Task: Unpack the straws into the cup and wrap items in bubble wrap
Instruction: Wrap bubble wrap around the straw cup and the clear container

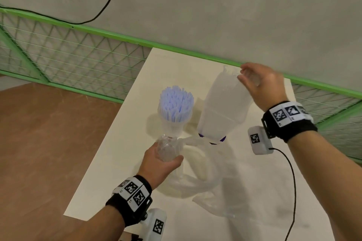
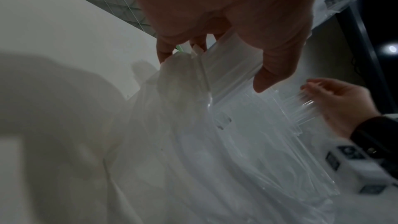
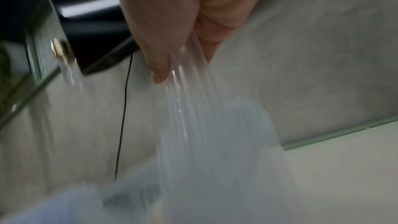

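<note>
A clear cup [image 1: 172, 126] stands upright on the white table [image 1: 117, 158], packed with pale blue straws [image 1: 176, 101]. Just right of it, a clear ribbed bubble wrap sheet [image 1: 223, 107] is held up over the table. My right hand [image 1: 247, 78] pinches its top edge, seen close in the right wrist view [image 3: 183, 64]. My left hand [image 1: 168, 155] grips the bunched lower end [image 2: 206, 74] just in front of the cup. A dark purple band [image 1: 222, 139] shows through the wrap's lower edge. The right hand [image 2: 336, 101] also appears in the left wrist view.
More loose clear wrap [image 1: 207, 193] trails across the table toward me. A green mesh fence [image 1: 68, 58] runs along the table's far and right sides. A black cable [image 1: 292, 182] hangs from my right wrist unit. Brown floor [image 1: 39, 143] lies left of the table.
</note>
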Action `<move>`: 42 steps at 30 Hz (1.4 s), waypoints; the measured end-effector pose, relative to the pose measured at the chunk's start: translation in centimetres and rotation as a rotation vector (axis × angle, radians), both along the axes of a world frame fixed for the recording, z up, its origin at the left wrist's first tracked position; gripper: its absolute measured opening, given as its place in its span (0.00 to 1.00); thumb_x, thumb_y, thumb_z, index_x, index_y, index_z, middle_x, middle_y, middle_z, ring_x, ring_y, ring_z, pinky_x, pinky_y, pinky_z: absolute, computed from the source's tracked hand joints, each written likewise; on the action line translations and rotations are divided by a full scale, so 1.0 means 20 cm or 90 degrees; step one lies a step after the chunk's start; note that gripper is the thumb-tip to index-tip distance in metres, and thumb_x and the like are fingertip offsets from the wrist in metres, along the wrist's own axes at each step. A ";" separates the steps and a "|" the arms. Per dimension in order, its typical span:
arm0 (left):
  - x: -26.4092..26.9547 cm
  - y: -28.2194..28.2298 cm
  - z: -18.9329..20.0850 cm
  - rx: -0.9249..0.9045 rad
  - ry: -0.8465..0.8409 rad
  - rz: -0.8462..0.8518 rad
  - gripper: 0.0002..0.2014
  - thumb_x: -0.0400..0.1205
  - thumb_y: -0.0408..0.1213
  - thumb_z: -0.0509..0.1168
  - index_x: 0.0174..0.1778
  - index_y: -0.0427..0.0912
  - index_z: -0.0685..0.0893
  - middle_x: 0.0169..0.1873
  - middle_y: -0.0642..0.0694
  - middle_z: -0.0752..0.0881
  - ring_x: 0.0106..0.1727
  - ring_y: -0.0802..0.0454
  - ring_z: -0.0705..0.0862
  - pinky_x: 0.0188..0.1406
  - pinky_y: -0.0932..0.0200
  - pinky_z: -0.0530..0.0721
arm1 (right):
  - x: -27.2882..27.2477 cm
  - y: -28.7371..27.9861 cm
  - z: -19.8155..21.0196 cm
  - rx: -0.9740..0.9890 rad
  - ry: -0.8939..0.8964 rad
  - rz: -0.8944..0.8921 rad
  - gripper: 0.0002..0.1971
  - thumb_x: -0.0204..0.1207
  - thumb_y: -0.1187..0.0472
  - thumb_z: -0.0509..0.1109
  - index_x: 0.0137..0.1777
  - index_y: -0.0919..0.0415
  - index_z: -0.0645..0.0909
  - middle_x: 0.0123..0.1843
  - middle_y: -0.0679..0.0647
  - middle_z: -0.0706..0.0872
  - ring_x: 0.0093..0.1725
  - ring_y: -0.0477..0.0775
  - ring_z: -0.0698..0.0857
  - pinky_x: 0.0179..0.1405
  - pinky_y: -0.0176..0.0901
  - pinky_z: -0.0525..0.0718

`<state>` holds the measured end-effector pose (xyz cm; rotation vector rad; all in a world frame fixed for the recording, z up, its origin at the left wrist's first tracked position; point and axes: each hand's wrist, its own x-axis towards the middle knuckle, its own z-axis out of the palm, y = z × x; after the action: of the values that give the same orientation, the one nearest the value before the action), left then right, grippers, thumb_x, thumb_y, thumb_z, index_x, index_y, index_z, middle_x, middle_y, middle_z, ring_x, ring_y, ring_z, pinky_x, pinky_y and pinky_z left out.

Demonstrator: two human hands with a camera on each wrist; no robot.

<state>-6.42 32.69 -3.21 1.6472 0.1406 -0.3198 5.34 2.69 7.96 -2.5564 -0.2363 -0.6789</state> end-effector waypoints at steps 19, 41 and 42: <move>0.00 -0.01 -0.02 -0.019 -0.006 0.001 0.22 0.62 0.40 0.78 0.52 0.53 0.84 0.45 0.54 0.90 0.45 0.63 0.88 0.44 0.74 0.82 | -0.11 0.04 -0.25 -0.343 0.302 0.065 0.39 0.79 0.30 0.34 0.87 0.47 0.43 0.88 0.41 0.43 0.86 0.51 0.37 0.81 0.62 0.43; 0.01 0.00 -0.05 -0.081 0.013 -0.009 0.34 0.54 0.41 0.84 0.58 0.44 0.85 0.48 0.48 0.92 0.50 0.54 0.90 0.49 0.62 0.85 | -0.59 0.69 -0.34 0.270 0.262 0.276 0.18 0.69 0.59 0.82 0.58 0.55 0.85 0.52 0.43 0.88 0.53 0.47 0.86 0.56 0.46 0.83; 0.01 0.00 -0.05 -0.079 0.012 -0.014 0.33 0.54 0.43 0.84 0.57 0.45 0.85 0.49 0.47 0.92 0.52 0.53 0.90 0.52 0.59 0.86 | -0.60 0.69 -0.35 0.274 0.253 0.263 0.15 0.69 0.60 0.81 0.56 0.55 0.86 0.50 0.42 0.88 0.51 0.47 0.86 0.55 0.44 0.83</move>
<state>-6.20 32.67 -4.27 1.5246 0.1149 -0.3549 -6.65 16.52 0.91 -2.0783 -0.4153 -0.0495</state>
